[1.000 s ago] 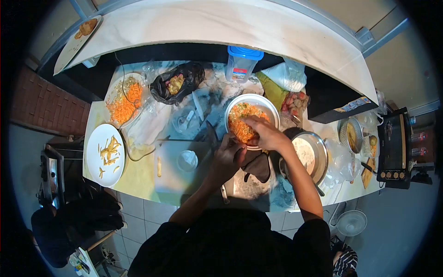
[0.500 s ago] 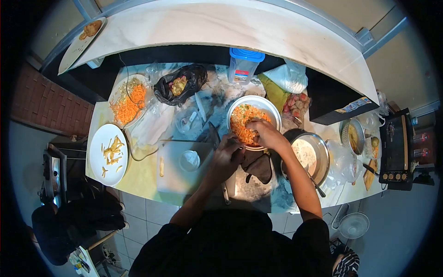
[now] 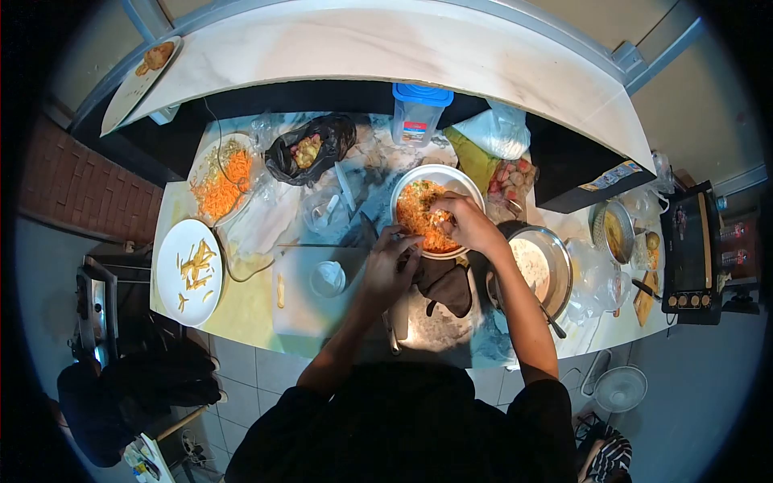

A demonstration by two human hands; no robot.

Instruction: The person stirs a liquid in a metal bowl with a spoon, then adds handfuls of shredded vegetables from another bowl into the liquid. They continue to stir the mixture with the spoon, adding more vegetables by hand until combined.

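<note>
A white bowl (image 3: 478, 189) holds an orange mixture (image 3: 419, 206) that looks like shredded carrot with green bits. My right hand (image 3: 465, 224) reaches into it from the right, fingers pinched together on some of the mixture. At the bowl's lower left edge is my left hand (image 3: 389, 264), its fingers curled at the rim; the exact contact is hard to see. A dark brown cloth (image 3: 445, 291) lies just below the bowl. To the right stands a steel bowl (image 3: 568, 274) of pale batter-like mix (image 3: 530, 262), with a utensil handle sticking out.
On the left are a plate of shredded carrot (image 3: 217, 193) and a white plate (image 3: 167, 282) with yellowish strips. A cutting board (image 3: 302, 302), small tub (image 3: 328, 278) and knife (image 3: 393, 334) lie near my left arm. Behind stand a black bag (image 3: 342, 137) and blue-lidded container (image 3: 420, 117).
My right hand has lifted slightly within the bowl, its fingers now gathered around some mixture. My left hand's fingers have shifted slightly up and left at the rim. The view has shifted a little.
</note>
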